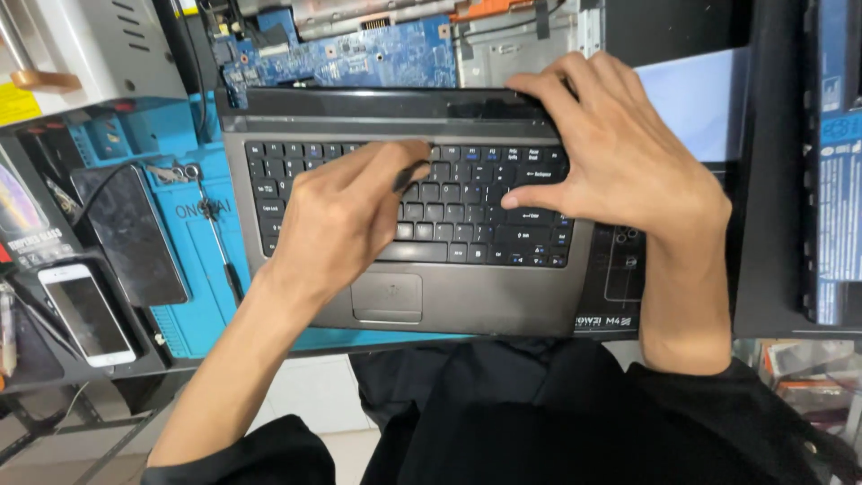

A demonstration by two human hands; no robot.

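The laptop base (409, 224), a grey keyboard deck with black keys and a touchpad (387, 297), lies flat on a blue work mat (193, 242) directly in front of the person, its hinge edge pointing away from them.

The left hand (346, 216) is closed around a thin dark tool (409, 174), pinched between thumb and fingers; the tool's tip rests among the upper rows of keys near the middle of the keyboard. The heel of this hand lies over the left half of the keys.

The right hand (615, 148) is spread open and holds nothing. Its fingers curl over the black strip along the deck's rear right corner, while the thumb presses down on the keys at the right end of the keyboard.

Behind the deck, touching or just beyond its rear edge, sits an exposed blue circuit board (359, 56) and a bare metal chassis part (516, 45).

On the mat to the left lies a slim screwdriver (218, 235), apart from the deck. Further left rest a dark phone (130, 235) with a cracked-looking face and, nearer the person, a white phone (85, 314).

At the far right edge lies a long dark battery pack (835, 171) bearing a blue label.
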